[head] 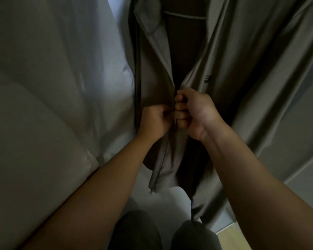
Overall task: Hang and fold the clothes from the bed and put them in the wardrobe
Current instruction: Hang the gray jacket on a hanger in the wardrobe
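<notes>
**Hung up, front not yet closed**

Hangs upright straight ahead: a long olive-grey zip-front jacket point(242, 69), clear of the bed and judged to be on a hanger already, so likely past the hanging step for this one garment. Gapes open down the front over a dark brown inner layer point(186, 51). Gripped at mid-height by both front edges. Left hand point(155, 121) curled tight, pinching the edge with the grey zip tape point(159, 166). Right hand point(192, 112) fisted round the opposite edge, fingers folded over the cloth. Sit close together, nearly knuckle to knuckle. Reads as closing or straightening the front, with the zip slider point(150, 192) dangling at the foot of the tape and apparently not joined to the other side.

Cannot tell the number of clothes left: no bed, no folded pile in view. Cannot confirm hanger, rail or wardrobe either, with the jacket's top cut off by the frame and only a thin pale line point(184, 15) crossing the brown layer up there. Hard to call that brown layer lining or a second garment. Unclear also what the pale grey sheet of fabric point(61, 69) at the left belongs to. Dim and soft throughout; small dark label point(207, 78) unreadable.
</notes>
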Available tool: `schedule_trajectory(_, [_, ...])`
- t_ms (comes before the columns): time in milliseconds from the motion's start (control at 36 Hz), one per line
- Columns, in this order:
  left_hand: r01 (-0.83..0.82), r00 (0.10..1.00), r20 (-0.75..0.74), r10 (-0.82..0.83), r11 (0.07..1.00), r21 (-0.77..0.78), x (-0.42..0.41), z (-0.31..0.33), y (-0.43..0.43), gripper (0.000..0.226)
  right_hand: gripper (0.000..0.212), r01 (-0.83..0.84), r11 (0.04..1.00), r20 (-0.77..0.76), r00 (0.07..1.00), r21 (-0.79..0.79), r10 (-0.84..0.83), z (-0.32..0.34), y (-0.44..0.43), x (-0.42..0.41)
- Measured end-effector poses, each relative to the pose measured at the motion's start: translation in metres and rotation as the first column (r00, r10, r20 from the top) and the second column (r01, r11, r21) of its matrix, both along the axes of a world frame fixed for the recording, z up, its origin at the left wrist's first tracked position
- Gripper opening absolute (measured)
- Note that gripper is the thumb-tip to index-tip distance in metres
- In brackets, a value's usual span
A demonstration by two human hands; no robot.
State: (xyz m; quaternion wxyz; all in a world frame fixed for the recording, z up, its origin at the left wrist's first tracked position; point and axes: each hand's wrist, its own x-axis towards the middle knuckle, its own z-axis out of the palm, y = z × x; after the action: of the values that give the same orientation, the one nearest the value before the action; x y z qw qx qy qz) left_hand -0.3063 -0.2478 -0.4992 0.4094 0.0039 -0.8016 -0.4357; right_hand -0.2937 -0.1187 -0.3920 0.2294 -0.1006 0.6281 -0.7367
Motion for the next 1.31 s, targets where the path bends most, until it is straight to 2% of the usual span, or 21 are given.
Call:
schedule_trajectory(56, [-0.001, 0.998, 0.061, 0.004, 0.999, -0.049, -0.003, 0.000, -0.004, 0.030, 0.039, 0.011, 1.000, -0.025, 1.000, -0.003, -0.011, 0.008, 0.001, -0.003])
schedule_trajectory(111, [0.013, 0.994, 0.109, -0.008, 0.999, -0.049, -0.005, 0.003, -0.008, 0.026, 0.039, 0.010, 1.000, -0.052, 0.999, 0.016, -0.009, 0.011, 0.003, -0.005])
schedule_trajectory(250, [-0.021, 0.998, -0.057, 0.021, 1.000, -0.005, -0.008, 0.032, -0.006, 0.018, 0.039, -0.002, 1.000, -0.088, 0.996, 0.014, 0.003, 0.017, 0.005, -0.005])
schedule_trajectory(333, [-0.017, 1.000, 0.006, 0.017, 1.000, -0.010, -0.014, 0.028, -0.008, 0.022, 0.040, -0.017, 1.000, -0.077, 0.997, -0.023, 0.015, 0.029, 0.003, -0.007])
schedule_trajectory(389, [0.002, 0.998, 0.056, -0.002, 1.000, 0.000, -0.017, 0.019, -0.009, 0.017, 0.039, -0.014, 0.999, -0.074, 0.997, -0.044, 0.010, 0.034, 0.002, -0.007])
schedule_trajectory(472, [-0.002, 1.000, -0.006, 0.002, 1.000, 0.009, -0.010, 0.031, -0.007, 0.018, 0.038, 0.008, 0.999, -0.118, 0.993, -0.038, -0.012, 0.035, 0.002, -0.007])
schedule_trajectory(583, [-0.022, 0.990, -0.138, 0.029, 0.998, 0.052, -0.011, 0.057, -0.002, 0.010, 0.040, 0.004, 1.000, -0.159, 0.987, -0.028, -0.009, 0.042, -0.001, -0.007])
schedule_trajectory(722, [-0.022, 1.000, -0.019, 0.023, 0.999, 0.047, -0.019, 0.051, -0.009, 0.018, 0.040, -0.014, 0.999, -0.173, 0.985, -0.051, 0.005, 0.066, -0.005, -0.006])
schedule_trajectory(806, [-0.023, 0.998, -0.063, 0.023, 1.000, 0.013, -0.016, 0.066, -0.013, 0.023, 0.039, -0.018, 0.998, -0.198, 0.980, -0.055, 0.007, 0.073, -0.005, -0.006])
schedule_trajectory(889, [-0.061, 0.988, -0.138, 0.062, 0.998, 0.010, -0.017, 0.092, -0.008, 0.010, 0.038, -0.026, 0.997, -0.227, 0.974, -0.066, 0.010, 0.079, -0.008, -0.005])
schedule_trajectory(944, [-0.078, 0.989, -0.127, 0.079, 0.997, 0.008, -0.021, 0.099, -0.007, 0.017, 0.038, -0.033, 0.995, -0.240, 0.971, -0.090, 0.011, 0.087, -0.010, -0.005])
schedule_trajectory(1056, [-0.020, 0.998, -0.061, 0.019, 1.000, -0.005, -0.023, 0.093, -0.019, 0.040, 0.041, -0.038, 0.995, -0.272, 0.962, -0.089, 0.012, 0.104, -0.009, -0.005])
schedule_trajectory(1111, [0.011, 0.999, -0.051, -0.012, 1.000, -0.015, -0.021, 0.097, -0.024, 0.045, 0.040, -0.032, 0.997, -0.290, 0.957, -0.074, 0.009, 0.107, -0.007, -0.004])
schedule_trajectory(1167, [0.019, 0.997, -0.077, -0.020, 1.000, -0.013, -0.017, 0.112, -0.023, 0.034, 0.038, -0.042, 0.996, -0.303, 0.953, -0.077, 0.017, 0.108, -0.007, -0.003])
schedule_trajectory(1250, [0.006, 0.987, -0.163, -0.004, 1.000, 0.011, -0.012, 0.139, -0.018, 0.006, 0.038, -0.050, 0.996, -0.312, 0.950, -0.074, 0.024, 0.112, -0.009, -0.001])
schedule_trajectory(1306, [0.041, 0.985, -0.172, -0.035, 0.999, 0.030, -0.016, 0.142, -0.018, 0.003, 0.039, -0.062, 0.993, -0.287, 0.957, -0.105, 0.030, 0.116, -0.007, 0.000])
